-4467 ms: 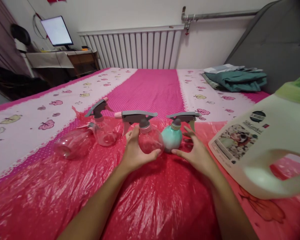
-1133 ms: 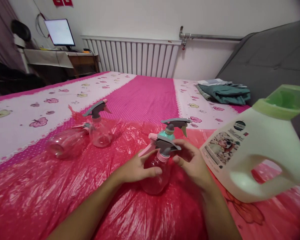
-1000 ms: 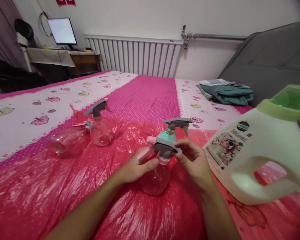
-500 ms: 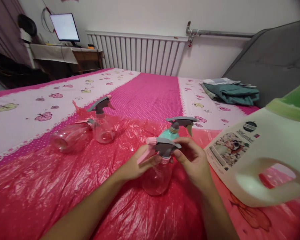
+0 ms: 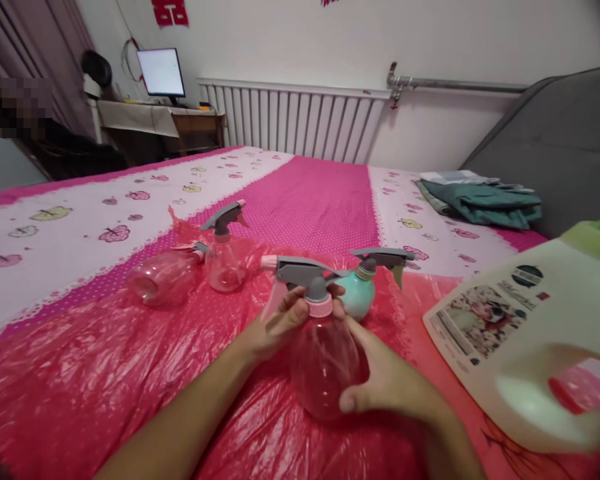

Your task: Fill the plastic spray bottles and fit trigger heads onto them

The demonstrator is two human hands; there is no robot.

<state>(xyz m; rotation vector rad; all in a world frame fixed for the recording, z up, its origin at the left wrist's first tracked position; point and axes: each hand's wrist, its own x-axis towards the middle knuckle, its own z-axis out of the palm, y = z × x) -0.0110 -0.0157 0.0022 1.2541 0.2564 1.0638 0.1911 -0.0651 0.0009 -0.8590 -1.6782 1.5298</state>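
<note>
A clear pink spray bottle [image 5: 327,363] with a grey and pink trigger head stands upright in front of me, on red plastic sheeting [image 5: 180,393]. My left hand [image 5: 285,320] is closed on its pink collar, fingers just under the spray head. Wrapped around the bottle's right side is my right hand [image 5: 375,373], its thumb low on the body and its fingers partly hidden behind. Just beyond it stands a mint-green spray bottle [image 5: 359,297] with a grey head.
Another clear spray bottle [image 5: 225,267] stands at the left, beside one lying on its side [image 5: 160,277]. A large white jug [image 5: 525,347] with a green top is close on the right. Folded clothes [image 5: 483,200] lie farther back on the bed [image 5: 325,193].
My right hand has moved from the spray head down to the bottle's body. The spray head has turned slightly, and my left hand has shifted onto the collar. The view has tilted up.
</note>
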